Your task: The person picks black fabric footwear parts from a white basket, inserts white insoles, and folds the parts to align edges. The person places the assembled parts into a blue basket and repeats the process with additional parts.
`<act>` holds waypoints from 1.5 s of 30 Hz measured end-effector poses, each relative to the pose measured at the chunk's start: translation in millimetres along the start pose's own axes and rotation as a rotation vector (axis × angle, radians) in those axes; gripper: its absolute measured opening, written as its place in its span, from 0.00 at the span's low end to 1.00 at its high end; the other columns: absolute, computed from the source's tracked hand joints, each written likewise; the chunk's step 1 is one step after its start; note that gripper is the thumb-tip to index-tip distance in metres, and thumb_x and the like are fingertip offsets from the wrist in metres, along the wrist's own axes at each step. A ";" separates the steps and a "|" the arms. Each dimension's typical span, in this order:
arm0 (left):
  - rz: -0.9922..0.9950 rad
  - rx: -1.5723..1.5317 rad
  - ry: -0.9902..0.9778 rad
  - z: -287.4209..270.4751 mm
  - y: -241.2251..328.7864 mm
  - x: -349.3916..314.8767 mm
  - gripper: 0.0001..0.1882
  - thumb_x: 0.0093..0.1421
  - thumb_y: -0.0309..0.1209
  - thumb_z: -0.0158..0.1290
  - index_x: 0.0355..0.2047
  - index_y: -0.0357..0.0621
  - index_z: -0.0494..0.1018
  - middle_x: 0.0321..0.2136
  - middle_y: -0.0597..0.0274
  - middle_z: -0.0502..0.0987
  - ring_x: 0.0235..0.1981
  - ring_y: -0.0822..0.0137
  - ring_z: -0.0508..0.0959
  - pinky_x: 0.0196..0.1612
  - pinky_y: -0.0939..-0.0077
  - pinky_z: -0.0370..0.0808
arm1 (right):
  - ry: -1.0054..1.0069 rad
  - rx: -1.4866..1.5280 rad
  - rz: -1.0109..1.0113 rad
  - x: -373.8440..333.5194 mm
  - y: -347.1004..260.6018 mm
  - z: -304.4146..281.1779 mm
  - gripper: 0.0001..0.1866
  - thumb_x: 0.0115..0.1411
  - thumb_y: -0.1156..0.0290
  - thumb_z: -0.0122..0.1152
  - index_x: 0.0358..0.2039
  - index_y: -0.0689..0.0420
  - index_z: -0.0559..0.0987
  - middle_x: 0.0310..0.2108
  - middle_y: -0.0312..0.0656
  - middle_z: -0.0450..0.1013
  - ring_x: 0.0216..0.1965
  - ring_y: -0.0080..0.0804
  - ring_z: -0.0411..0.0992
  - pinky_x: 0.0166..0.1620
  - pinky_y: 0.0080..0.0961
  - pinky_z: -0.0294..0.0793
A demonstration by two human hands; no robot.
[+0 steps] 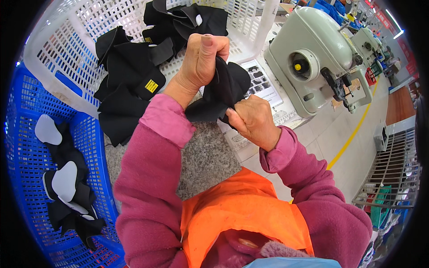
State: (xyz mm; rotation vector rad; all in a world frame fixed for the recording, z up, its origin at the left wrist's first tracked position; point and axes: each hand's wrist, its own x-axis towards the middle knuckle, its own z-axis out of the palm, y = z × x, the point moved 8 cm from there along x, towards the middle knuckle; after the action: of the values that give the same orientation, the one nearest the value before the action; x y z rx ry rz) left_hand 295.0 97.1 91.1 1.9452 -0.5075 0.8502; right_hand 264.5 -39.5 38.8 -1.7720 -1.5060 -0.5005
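- On my far left is a blue plastic basket (87, 134). Black fabric pieces (67, 154) and white sole-shaped pieces (65, 181) lie in it.
- Next comes a white plastic basket (53, 53) with a heap of folded black pieces (129, 67). One has a yellow label (151, 85) on it.
- My left hand (199, 60) is up high. Its fingers are curled and pressed together on the top of one black fabric piece (223, 87), with my thumb pointing up.
- That piece is between my two hands, above the edge of the gray speckled tabletop (208, 152). It is bent and bunched, so I'd say this one is only partway done.
- My right hand (254, 118) pinches its low right edge, thumb pressing down and fingers curled in.
- I can't tell which basket has done pieces and which has ones left. Both have plenty.
- Behind my hands is a picture sheet (263, 85).
- On the right sits a pale green sewing machine (308, 49). My hands are not touching it.
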 end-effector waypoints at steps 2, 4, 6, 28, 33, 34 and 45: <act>0.058 -0.019 -0.018 -4.3 5.8 0.8 0.44 0.68 0.62 0.21 0.13 0.36 0.61 0.10 0.61 0.57 0.13 0.66 0.61 0.20 0.72 0.57 | -0.069 0.010 0.018 -1.2 0.9 -0.4 0.17 0.55 0.69 0.64 0.13 0.53 0.70 0.14 0.39 0.67 0.17 0.39 0.67 0.25 0.33 0.63; 0.054 -0.011 -0.032 -7.6 6.5 2.4 0.44 0.68 0.63 0.21 0.14 0.35 0.60 0.10 0.61 0.57 0.13 0.66 0.61 0.20 0.72 0.57 | -0.061 0.018 -0.008 -1.3 0.6 -6.4 0.17 0.55 0.69 0.64 0.12 0.53 0.70 0.13 0.39 0.67 0.17 0.39 0.67 0.25 0.33 0.63; 0.061 0.064 -0.016 -10.2 6.0 5.4 0.43 0.69 0.61 0.19 0.14 0.35 0.60 0.11 0.59 0.57 0.14 0.65 0.61 0.21 0.71 0.58 | -0.052 -0.015 0.006 -1.5 3.3 -8.5 0.17 0.55 0.69 0.64 0.12 0.53 0.69 0.13 0.39 0.66 0.17 0.39 0.67 0.25 0.33 0.63; 0.062 0.126 -0.026 -1.6 10.2 -3.5 0.46 0.64 0.68 0.18 0.13 0.37 0.60 0.13 0.63 0.61 0.14 0.69 0.61 0.19 0.74 0.53 | -0.008 -0.061 0.025 -10.4 2.9 0.0 0.17 0.54 0.69 0.65 0.13 0.54 0.69 0.13 0.39 0.65 0.16 0.39 0.66 0.24 0.33 0.62; 0.318 0.126 0.074 -7.4 37.9 -1.8 0.34 0.70 0.54 0.32 0.16 0.38 0.63 0.16 0.61 0.63 0.16 0.65 0.63 0.21 0.73 0.59 | -0.041 -0.103 0.037 -8.1 0.3 -1.1 0.17 0.54 0.67 0.66 0.13 0.53 0.69 0.12 0.38 0.65 0.15 0.38 0.66 0.24 0.33 0.61; 0.341 0.084 0.079 -7.8 40.3 -2.2 0.31 0.71 0.48 0.37 0.17 0.39 0.64 0.16 0.61 0.64 0.16 0.64 0.64 0.21 0.73 0.61 | -0.042 -0.100 0.030 -8.1 -0.4 -0.3 0.17 0.54 0.67 0.66 0.13 0.53 0.69 0.12 0.37 0.65 0.15 0.38 0.66 0.23 0.33 0.61; 0.248 0.045 -0.018 3.2 33.6 -0.4 0.38 0.70 0.58 0.28 0.14 0.38 0.57 0.13 0.61 0.59 0.14 0.66 0.60 0.19 0.72 0.52 | 0.001 -0.109 0.014 -11.6 -3.2 -2.5 0.18 0.52 0.66 0.68 0.13 0.52 0.68 0.12 0.37 0.65 0.15 0.37 0.67 0.23 0.32 0.62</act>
State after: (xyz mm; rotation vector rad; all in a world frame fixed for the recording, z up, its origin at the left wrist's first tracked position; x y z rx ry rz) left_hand 274.2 77.8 109.5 1.9579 -0.7581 1.0071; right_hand 259.1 -49.0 33.1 -1.8647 -1.4893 -0.5862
